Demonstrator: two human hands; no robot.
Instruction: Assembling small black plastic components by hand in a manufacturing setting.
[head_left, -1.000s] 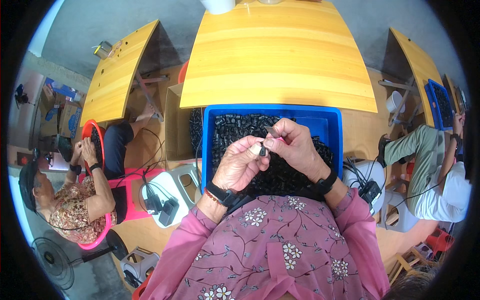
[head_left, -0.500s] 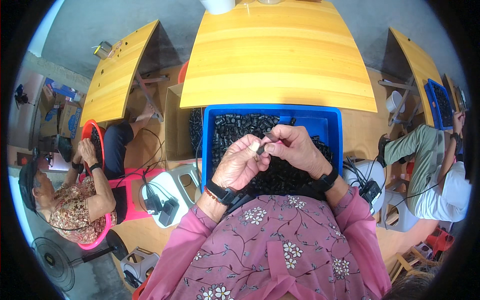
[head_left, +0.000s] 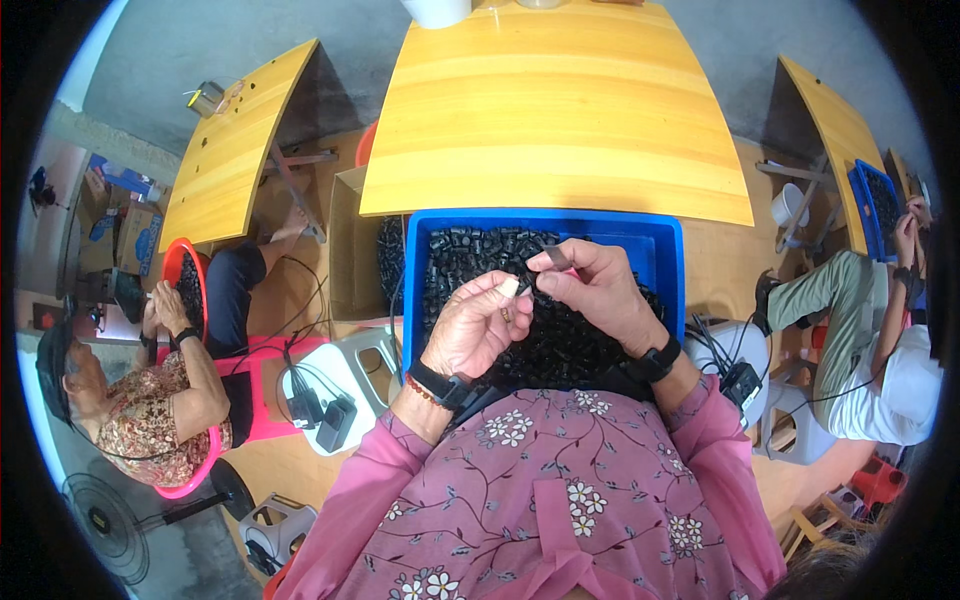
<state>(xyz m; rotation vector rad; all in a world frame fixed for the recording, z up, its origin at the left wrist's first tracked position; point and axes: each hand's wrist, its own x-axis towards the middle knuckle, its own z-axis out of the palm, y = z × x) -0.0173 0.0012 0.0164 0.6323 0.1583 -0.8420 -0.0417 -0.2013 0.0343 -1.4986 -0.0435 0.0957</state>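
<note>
A blue tray [head_left: 672, 285] full of small black plastic parts [head_left: 480, 243] lies in front of my lap. Above it, the fingers of my left hand [head_left: 472, 325] pinch a small black part [head_left: 522, 284]; a pale cover wraps the thumb tip. Close by on the right, my right hand [head_left: 605, 295] is closed, with a small dark flat piece [head_left: 556, 258] between thumb and fingers and a bit of pink beside it. What kind of piece it is cannot be made out. A narrow gap separates the two hands' fingertips.
A wooden table [head_left: 560, 110] stands just beyond the tray. Left of the tray are a cardboard box [head_left: 352, 250] and a stool with black adapters and cables [head_left: 335, 420]. Co-workers sit at both sides, one with a red basin [head_left: 203, 275], one by another blue tray [head_left: 862, 190].
My right hand has drawn slightly right, away from my left, and the dark flat piece moved with it. My left hand stays nearly in place. Both co-workers' hands have shifted.
</note>
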